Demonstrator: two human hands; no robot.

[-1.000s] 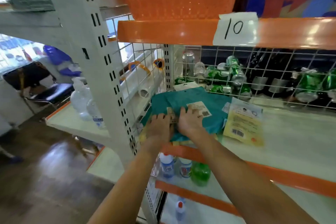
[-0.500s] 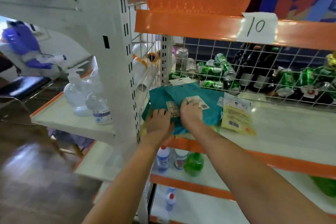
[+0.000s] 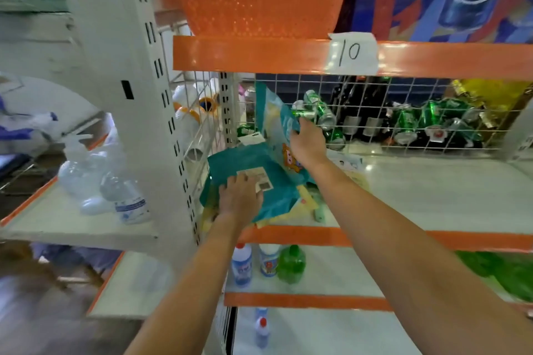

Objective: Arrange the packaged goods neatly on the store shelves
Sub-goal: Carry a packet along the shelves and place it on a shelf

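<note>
Right hand (image 3: 307, 143) grips teal packet (image 3: 278, 124), lifted upright near wire back. Left hand (image 3: 240, 196) flat, fingers straight, on teal packet stack (image 3: 277, 193) at shelf (image 3: 432, 196) front.

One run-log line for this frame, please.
right hand: lifts teal plastic packet upright | left hand: presses flat teal packet stack | white shelf: tidying unfinished

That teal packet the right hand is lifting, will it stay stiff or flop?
Probably floppy: the teal packet bends where the right hand grips its edge. It looks flat and thin, so likely light. The glossy film may slip, which may be why the left hand presses the stack below.
</note>
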